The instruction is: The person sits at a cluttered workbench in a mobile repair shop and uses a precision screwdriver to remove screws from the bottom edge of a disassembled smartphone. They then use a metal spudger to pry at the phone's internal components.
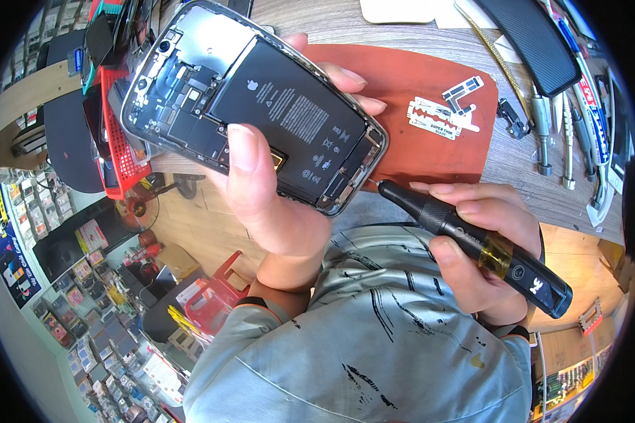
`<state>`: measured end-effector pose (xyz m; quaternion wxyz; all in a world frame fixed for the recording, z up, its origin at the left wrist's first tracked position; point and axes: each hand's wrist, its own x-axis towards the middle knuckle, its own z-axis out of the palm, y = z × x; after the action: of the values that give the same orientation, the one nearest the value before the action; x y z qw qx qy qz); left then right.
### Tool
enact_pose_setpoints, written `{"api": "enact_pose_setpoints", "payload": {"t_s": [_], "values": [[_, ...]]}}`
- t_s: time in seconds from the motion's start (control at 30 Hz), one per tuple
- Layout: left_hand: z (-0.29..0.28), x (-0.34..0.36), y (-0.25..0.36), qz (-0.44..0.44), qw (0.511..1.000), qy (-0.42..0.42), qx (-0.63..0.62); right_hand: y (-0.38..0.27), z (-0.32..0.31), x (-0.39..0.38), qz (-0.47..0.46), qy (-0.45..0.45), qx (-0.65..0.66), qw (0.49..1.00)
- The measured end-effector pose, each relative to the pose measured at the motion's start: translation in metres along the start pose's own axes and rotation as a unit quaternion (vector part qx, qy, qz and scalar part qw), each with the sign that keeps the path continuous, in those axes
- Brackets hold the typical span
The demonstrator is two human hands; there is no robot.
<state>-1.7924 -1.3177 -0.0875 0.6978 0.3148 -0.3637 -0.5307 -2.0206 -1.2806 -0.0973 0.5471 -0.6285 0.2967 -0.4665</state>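
Note:
Tilted in the air over the bench is an opened smartphone [275,113], its black battery, boards and metal frame bare. My left hand [275,190] is closed round it, thumb on the near long edge and fingertips showing along the far one. In my right hand [473,240] lies a black pen-shaped electric tool [466,236] with a clear amber band, gripped between thumb and fingers. Its thin tip points at the phone's lower right end, very close to the frame; whether it touches, I cannot tell.
Beneath the phone lies an orange-red mat [430,77] with a razor blade [434,121] and a small metal bracket [463,93]. Screwdrivers [542,130] and tweezers [602,194] line the bench's right side. A red basket [123,141] stands left, a red stool [219,292] below.

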Motion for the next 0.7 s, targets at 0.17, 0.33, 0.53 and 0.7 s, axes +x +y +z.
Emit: {"api": "enact_pose_setpoints", "payload": {"t_s": [0.17, 0.33, 0.53, 0.7], "values": [[0.008, 0.001, -0.002, 0.017, 0.997, 0.047, 0.051, 0.013, 0.010, 0.005, -0.071, 0.052, 0.007, 0.996], [0.010, 0.000, -0.001, 0.017, 0.991, 0.074, 0.108, 0.010, 0.010, 0.006, -0.060, 0.041, 0.006, 0.997], [0.014, 0.000, -0.001, 0.010, 0.989, 0.093, 0.118, 0.010, 0.010, 0.008, -0.062, 0.031, 0.002, 0.998], [0.013, 0.000, -0.002, 0.013, 0.989, 0.092, 0.119, 0.008, 0.010, 0.011, -0.054, 0.027, 0.000, 0.998]]}}
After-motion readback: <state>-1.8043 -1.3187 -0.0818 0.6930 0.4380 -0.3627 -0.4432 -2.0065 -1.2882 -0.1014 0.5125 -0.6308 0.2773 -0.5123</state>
